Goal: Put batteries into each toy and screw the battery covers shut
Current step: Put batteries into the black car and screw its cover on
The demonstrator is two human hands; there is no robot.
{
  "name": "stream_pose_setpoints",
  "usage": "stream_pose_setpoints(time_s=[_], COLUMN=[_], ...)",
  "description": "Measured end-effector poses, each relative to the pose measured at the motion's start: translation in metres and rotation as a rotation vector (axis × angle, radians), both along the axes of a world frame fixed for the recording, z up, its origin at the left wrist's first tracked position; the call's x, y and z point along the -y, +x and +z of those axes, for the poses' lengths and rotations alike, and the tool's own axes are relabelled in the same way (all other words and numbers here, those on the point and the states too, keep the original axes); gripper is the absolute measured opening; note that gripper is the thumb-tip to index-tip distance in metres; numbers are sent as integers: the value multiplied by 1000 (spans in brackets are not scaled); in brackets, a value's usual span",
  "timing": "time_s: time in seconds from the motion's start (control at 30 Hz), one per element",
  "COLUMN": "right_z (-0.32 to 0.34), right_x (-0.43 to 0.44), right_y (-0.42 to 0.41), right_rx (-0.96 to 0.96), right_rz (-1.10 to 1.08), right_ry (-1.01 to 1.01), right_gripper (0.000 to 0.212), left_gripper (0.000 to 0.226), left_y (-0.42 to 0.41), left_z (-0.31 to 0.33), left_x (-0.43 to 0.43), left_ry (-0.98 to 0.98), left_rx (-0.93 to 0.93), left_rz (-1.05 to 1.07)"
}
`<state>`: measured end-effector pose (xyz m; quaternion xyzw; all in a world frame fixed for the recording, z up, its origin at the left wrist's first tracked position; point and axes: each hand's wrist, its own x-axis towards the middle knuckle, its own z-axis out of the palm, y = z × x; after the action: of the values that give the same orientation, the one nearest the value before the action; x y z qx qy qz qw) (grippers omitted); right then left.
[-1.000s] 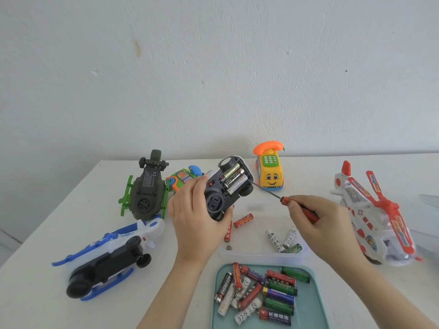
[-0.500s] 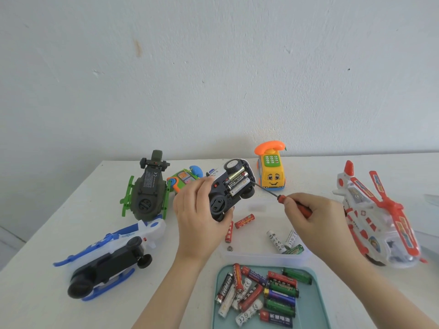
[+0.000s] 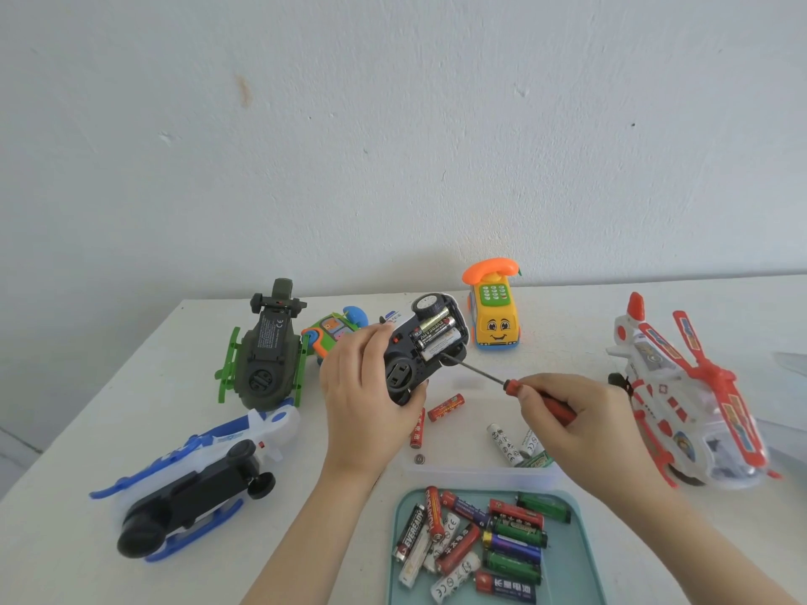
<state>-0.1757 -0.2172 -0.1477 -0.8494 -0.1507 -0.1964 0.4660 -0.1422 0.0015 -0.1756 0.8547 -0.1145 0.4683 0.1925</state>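
Three silver-and-black cylinder batteries (image 3: 434, 336) sit side by side in the open bay of the small dark-bellied plastic toy car (image 3: 399, 373), seen from your head camera. Your left hand (image 3: 362, 403) wraps that car from the left, underside facing you, and holds it above the white worktop (image 3: 144, 386) and the clear plastic tray (image 3: 480, 475). Your right hand (image 3: 576, 425) is curled round the red handle of the thin-shafted screwdriver (image 3: 480, 374).

In the last second the tip has moved. It was off the car's right edge, and now it touches the near end of the lowest battery. The car has also turned a little toward you. I read this as you nudging the last cell onto its contacts, so loading this toy is nearly done and the cover comes next.

No cover is on the bay, and I cannot pick one out. A small round metal piece (image 3: 419, 458) in the clear tray may be its screw. Spare batteries (image 3: 480, 543) lie in the teal tray (image 3: 567, 569). The green helicopter (image 3: 266, 364), blue-and-white helicopter (image 3: 196, 486), red-and-white helicopter (image 3: 655, 399) and yellow telephone car (image 3: 495, 320) rest on the worktop as before.
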Motion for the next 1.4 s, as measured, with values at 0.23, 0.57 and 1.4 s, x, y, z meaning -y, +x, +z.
stream_pose_setpoints(time_s=[0.23,0.57,1.4], right_z=[3,3,13], right_x=[0,-1,7], right_y=[1,7,2], right_rx=[44,109,-19], right_rz=[-88,-59,-53], right_ry=[79,17,38], right_gripper=[21,23,27], left_gripper=[77,78,76], left_y=[-1,-3,2], left_z=[-1,1,10], left_x=[-2,-2,-6], left_ry=[-34,-70,100], left_rx=[-15,-59,98], left_rz=[11,-30,-93])
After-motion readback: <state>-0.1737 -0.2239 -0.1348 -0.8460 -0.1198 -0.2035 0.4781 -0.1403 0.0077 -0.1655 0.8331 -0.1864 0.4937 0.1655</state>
